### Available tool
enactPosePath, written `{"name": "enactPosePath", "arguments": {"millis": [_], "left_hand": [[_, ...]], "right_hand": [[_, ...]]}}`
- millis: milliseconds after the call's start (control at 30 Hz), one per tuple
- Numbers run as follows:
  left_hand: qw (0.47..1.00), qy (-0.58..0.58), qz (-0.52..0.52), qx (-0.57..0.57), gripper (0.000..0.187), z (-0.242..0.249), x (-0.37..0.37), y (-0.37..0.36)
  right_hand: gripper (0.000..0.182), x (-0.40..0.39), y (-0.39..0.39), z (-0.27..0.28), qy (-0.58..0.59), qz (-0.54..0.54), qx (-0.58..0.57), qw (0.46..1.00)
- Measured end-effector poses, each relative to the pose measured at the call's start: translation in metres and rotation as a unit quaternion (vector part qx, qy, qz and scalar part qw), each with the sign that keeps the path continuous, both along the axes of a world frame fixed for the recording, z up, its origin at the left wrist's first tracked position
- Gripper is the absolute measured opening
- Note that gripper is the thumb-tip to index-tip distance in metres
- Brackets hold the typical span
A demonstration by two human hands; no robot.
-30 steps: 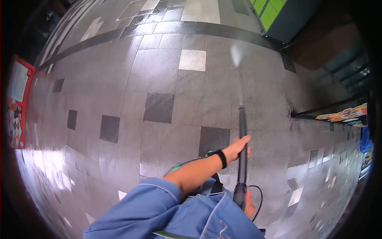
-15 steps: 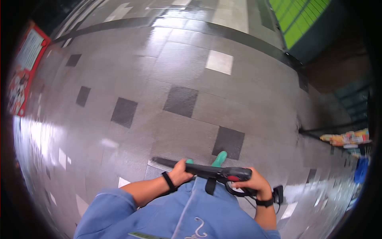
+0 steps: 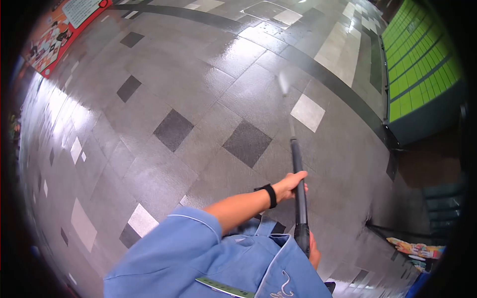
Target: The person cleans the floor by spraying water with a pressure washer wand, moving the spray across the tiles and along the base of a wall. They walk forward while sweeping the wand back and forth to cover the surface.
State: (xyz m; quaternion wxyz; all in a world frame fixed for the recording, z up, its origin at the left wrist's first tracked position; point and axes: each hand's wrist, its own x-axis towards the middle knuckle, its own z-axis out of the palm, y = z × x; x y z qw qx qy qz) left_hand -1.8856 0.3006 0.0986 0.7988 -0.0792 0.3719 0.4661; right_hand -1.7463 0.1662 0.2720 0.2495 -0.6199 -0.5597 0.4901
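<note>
Standing far ahead and to the left of the spray wand (image 3: pixel 300 198), one red-edged board (image 3: pixel 64 35) probably faces passers-by. Between board and wand, at least four dark square tiles (image 3: pixel 174 130) break up the wet-looking grey floor (image 3: pixel 213 171). Just left of the wand, one black wristband (image 3: pixel 270 195) sits behind the left hand (image 3: pixel 291 186), which wraps around the barrel, thumb across it, seemingly to steer the tip. The one wand points forward over the floor, in front of the blue shirt (image 3: pixel 198 263), likely so that its single pale burst of spray (image 3: pixel 283 83), ahead of the tip, lands away from the body. At the wand's thick rear end, the second of two hands, the right hand (image 3: pixel 314 252), holds on, presumably to bear weight; with most fingers hidden, I cannot tell whether one presses a trigger. Well right of the wand are one green-fronted unit (image 3: pixel 422 59), farther forward, and one colourful panel (image 3: pixel 415 247), nearer the person.
</note>
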Motion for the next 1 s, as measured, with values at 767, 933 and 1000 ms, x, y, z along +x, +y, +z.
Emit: {"name": "enactPosePath", "arguments": {"millis": [767, 933, 1000], "left_hand": [[0.995, -0.07, 0.062, -0.019, 0.031, -0.014, -0.156, 0.101], [0.997, -0.068, -0.019, 0.007, 0.026, 0.009, -0.202, 0.112], [0.997, -0.069, -0.008, 0.032, 0.031, 0.016, -0.242, 0.094]], "right_hand": [[0.046, -0.127, 0.083, -0.027, -0.102, 0.029, -0.053, 0.993], [0.047, -0.199, 0.071, -0.026, -0.125, -0.016, -0.04, 0.991], [0.048, -0.213, 0.07, -0.026, -0.117, -0.008, -0.05, 0.992]]}}
